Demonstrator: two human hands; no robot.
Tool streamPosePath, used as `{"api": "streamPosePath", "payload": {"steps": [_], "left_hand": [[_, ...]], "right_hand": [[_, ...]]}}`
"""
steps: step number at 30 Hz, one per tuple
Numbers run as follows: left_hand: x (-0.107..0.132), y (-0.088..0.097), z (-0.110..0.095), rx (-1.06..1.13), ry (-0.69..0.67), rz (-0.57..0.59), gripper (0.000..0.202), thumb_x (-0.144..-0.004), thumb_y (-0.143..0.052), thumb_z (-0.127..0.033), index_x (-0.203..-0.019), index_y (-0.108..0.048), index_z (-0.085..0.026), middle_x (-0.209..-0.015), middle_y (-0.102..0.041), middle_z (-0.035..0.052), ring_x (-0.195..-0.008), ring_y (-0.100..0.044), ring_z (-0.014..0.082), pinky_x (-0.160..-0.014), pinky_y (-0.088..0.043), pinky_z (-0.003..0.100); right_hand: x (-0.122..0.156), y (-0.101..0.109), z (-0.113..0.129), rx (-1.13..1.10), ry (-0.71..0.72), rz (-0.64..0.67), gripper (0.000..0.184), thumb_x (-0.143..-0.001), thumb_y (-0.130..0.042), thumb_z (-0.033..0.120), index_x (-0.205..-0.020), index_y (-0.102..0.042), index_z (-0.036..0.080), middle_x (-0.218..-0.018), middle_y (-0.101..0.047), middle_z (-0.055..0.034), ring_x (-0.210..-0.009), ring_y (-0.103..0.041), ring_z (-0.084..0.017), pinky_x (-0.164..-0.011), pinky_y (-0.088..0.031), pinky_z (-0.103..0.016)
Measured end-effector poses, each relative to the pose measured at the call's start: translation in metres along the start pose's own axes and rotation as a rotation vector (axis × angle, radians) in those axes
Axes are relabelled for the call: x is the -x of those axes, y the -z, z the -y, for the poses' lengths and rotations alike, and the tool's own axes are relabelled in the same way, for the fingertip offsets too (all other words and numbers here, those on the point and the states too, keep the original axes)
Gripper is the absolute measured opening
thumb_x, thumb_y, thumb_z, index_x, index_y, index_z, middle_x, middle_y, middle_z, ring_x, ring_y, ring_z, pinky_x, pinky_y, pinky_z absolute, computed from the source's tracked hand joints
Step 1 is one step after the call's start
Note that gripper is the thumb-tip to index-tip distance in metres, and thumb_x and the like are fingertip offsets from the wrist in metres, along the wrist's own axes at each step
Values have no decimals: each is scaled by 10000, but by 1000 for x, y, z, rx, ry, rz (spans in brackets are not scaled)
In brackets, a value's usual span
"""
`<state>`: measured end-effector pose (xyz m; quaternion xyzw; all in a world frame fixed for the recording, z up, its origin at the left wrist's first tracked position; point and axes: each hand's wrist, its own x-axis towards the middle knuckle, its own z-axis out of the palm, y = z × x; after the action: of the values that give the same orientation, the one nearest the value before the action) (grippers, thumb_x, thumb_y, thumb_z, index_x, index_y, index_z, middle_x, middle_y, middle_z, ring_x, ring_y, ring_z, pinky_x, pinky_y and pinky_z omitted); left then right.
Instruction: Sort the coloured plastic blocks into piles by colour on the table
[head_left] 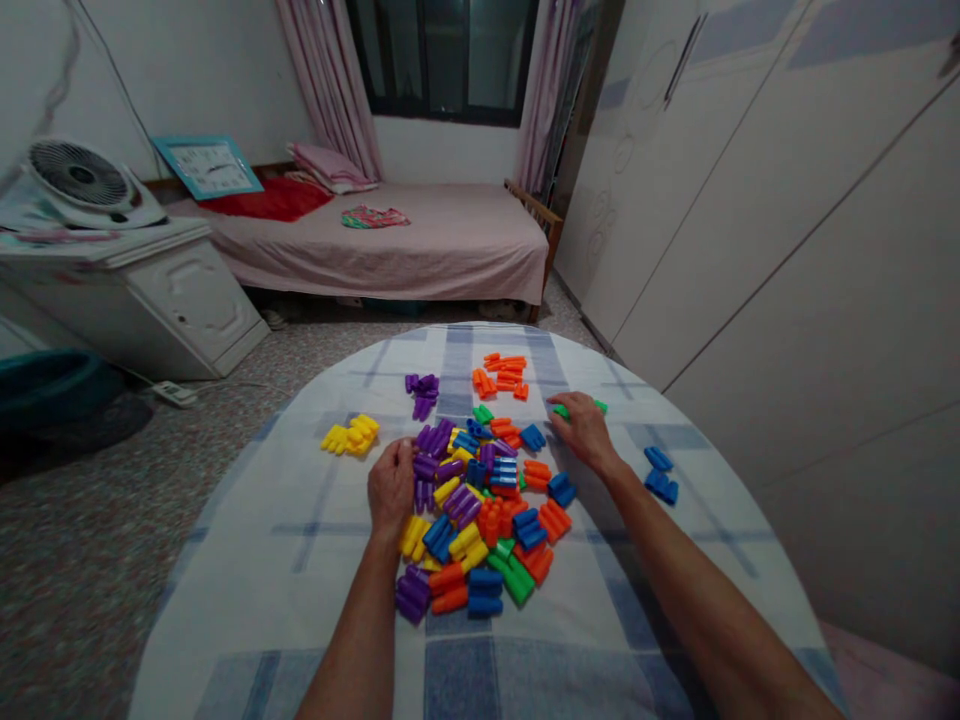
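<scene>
A mixed heap of coloured plastic blocks point(487, 510) lies in the middle of a round table covered with a checked cloth point(300, 560). My left hand point(391, 487) rests at the heap's left edge, fingers curled over purple blocks point(425, 466). My right hand point(584, 432) reaches to the far right of the heap, its fingers closed on a green block point(561, 410). Small sorted groups lie apart: yellow blocks point(351, 435) at the left, purple ones point(422, 390) and orange ones point(501, 373) at the back, blue ones point(660, 475) at the right.
Beyond the table stands a bed point(420, 240) with a pink cover under a window. A white cabinet point(150, 290) with a fan point(82, 185) on it stands at the left. White wardrobe doors point(750, 200) run along the right side.
</scene>
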<state>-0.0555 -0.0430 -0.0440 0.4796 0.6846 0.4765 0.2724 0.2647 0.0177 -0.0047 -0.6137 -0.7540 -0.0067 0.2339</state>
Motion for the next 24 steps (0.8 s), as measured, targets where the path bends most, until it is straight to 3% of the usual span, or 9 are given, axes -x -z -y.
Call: {"api": "streamPosePath", "payload": {"steps": [3, 7, 12, 15, 19, 24], "left_hand": [[0, 0, -1, 4, -3, -2, 401, -885, -405, -466, -986, -680, -193, -918, -721, 61, -881, -650, 197, -800, -474, 291], [0, 0, -2, 8, 0, -5, 402, -884, -405, -468, -983, -682, -194, -917, -720, 61, -867, -649, 197, -791, -479, 292], [0, -1, -1, 19, -5, -4, 411, -886, -400, -474, -990, -680, -192, -912, -720, 62, -865, -652, 196, -786, -484, 292], [-1, -1, 0, 22, 7, -5, 403, -884, -405, -465, -1000, -678, -192, -911, -721, 63, -864, -655, 195, -781, -487, 291], [-1, -1, 0, 19, 6, -6, 395, -882, -406, -460, -990, -680, -196, -912, -724, 59, -855, -656, 192, -771, -488, 288], [1, 0, -5, -20, 2, -9, 398, -888, -390, -454, -981, -680, -197, -914, -726, 58, -859, -656, 194, -781, -478, 293]], "right_hand": [[-16, -9, 38, -33, 8, 146, 293, -886, -511, 270, -1110, -677, 182, -1152, -651, -89, -1090, -553, -226, -972, -400, -357], [-34, -21, 85, 94, -42, 283, 351, -909, -504, 398, -1135, -673, 190, -1150, -657, -105, -1090, -556, -244, -919, -422, -340], [-47, -33, 113, 198, -78, 371, 357, -870, -557, 456, -1035, -692, 169, -1099, -661, -125, -1068, -572, -247, -852, -433, -311], [-49, -37, 115, 158, -109, 372, 312, -860, -573, 420, -1027, -676, 177, -1066, -671, -109, -1029, -593, -241, -814, -433, -304], [-43, -33, 106, 54, -102, 261, 229, -864, -570, 353, -997, -655, 186, -1022, -681, -80, -978, -604, -215, -808, -419, -295], [-14, -5, 53, -68, -209, 46, 172, -854, -541, 270, -950, -647, 174, -940, -687, -53, -860, -607, -176, -757, -413, -266]]}}
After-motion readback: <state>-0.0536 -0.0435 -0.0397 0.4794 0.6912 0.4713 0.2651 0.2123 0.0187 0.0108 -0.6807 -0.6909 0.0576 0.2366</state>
